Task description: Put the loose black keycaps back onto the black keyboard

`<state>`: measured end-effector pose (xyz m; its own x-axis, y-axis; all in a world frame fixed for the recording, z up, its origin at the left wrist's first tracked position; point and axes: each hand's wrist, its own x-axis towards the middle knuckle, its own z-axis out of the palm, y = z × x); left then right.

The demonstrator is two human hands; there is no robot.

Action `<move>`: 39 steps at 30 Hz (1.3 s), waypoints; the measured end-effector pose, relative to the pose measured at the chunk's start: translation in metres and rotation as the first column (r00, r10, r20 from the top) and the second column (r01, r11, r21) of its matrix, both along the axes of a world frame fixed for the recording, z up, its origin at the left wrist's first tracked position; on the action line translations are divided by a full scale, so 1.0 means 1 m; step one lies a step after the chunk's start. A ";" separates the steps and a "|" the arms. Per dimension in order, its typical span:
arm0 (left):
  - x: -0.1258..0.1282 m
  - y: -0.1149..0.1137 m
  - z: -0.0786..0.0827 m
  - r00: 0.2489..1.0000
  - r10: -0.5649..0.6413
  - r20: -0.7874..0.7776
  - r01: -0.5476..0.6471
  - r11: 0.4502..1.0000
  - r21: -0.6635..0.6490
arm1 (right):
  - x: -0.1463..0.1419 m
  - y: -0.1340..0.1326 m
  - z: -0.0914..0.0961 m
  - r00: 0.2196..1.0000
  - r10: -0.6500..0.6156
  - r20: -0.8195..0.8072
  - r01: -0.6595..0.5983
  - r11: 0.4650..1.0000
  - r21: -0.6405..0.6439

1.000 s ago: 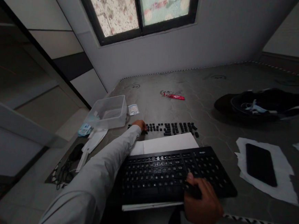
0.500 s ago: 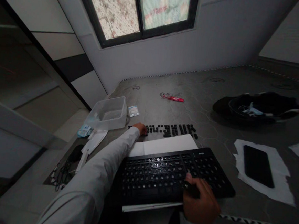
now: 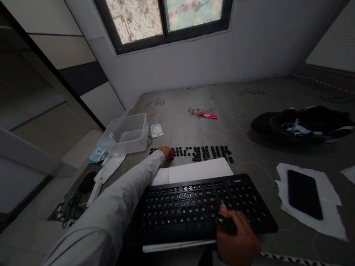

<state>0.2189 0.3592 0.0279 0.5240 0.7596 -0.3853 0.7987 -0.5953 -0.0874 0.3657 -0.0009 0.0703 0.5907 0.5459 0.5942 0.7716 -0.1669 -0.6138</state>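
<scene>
A black keyboard (image 3: pixel 202 204) lies on white paper (image 3: pixel 199 169) at the near edge of a grey mattress (image 3: pixel 227 124). My left hand (image 3: pixel 166 152), arm stretched out in a white sleeve, rests on the left end of a row of loose black keycaps (image 3: pixel 200 152) beyond the paper; its fingers are curled and what they pinch is hidden. My right hand (image 3: pixel 238 240) is closed around the keyboard's front right edge, thumb on the keys.
A clear plastic box (image 3: pixel 126 134) and small packets sit left of the keycaps. A red wrapper (image 3: pixel 204 114) lies farther back. A black phone (image 3: pixel 304 194) rests on white paper at right, with a dark bag (image 3: pixel 307 124) behind it. Cables lie on the floor at left.
Both hands stay where they were; only the view has shifted slightly.
</scene>
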 end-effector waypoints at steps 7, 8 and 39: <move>0.000 0.003 -0.005 1.000 0.000 0.010 0.000 1.000 0.009 | 0.001 0.000 -0.002 1.000 0.016 -0.004 -0.016 1.000 0.018; 0.001 0.003 -0.005 1.000 0.001 0.009 -0.001 1.000 0.010 | 0.001 0.000 -0.003 1.000 0.013 -0.006 -0.013 1.000 0.018; 0.001 -0.001 0.006 0.997 0.059 0.041 -0.061 0.996 0.060 | 0.000 0.000 0.000 1.000 -0.014 -0.018 0.014 1.000 -0.001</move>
